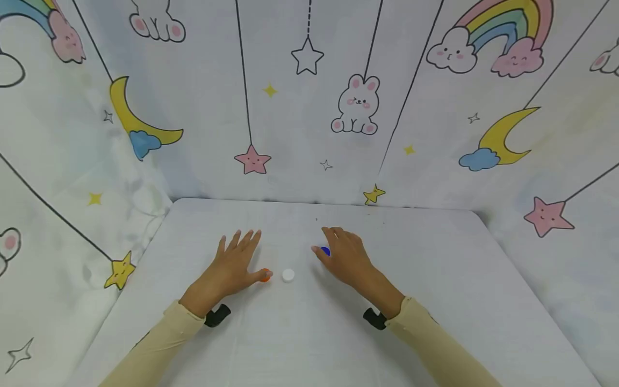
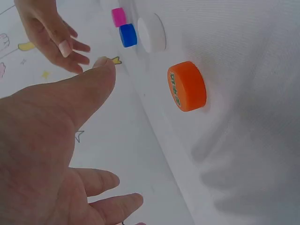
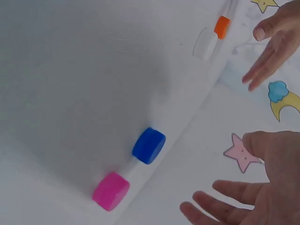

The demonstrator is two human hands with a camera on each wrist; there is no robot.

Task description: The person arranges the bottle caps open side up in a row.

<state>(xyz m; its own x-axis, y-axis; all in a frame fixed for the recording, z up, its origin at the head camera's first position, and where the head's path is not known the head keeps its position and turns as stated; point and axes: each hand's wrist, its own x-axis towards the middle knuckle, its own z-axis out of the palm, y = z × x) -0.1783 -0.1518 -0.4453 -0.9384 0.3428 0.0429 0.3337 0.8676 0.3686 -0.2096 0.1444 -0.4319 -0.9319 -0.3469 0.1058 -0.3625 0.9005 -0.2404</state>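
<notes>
On the white cloth lie several bottle caps. The orange cap (image 2: 187, 86), with green lettering on its top, sits under the thumb of my left hand (image 1: 232, 271) in the head view; the left wrist view shows a gap between them. Right of it is a white cap (image 1: 288, 276). My right hand (image 1: 347, 259) hovers over a blue cap (image 3: 149, 146), partly hiding it from the head view. Beside the blue one stands a pink cap (image 3: 111, 191), which the right hand covers in the head view. Both hands hold nothing, and their fingers are extended.
A white cloth-covered table (image 1: 300, 344) spreads beneath the hands. Behind it and at both sides hangs a white curtain (image 1: 208, 107) printed with stars, moons, rabbits and rainbows. A black strap (image 1: 217, 315) is on the left wrist, another (image 1: 374, 319) on the right.
</notes>
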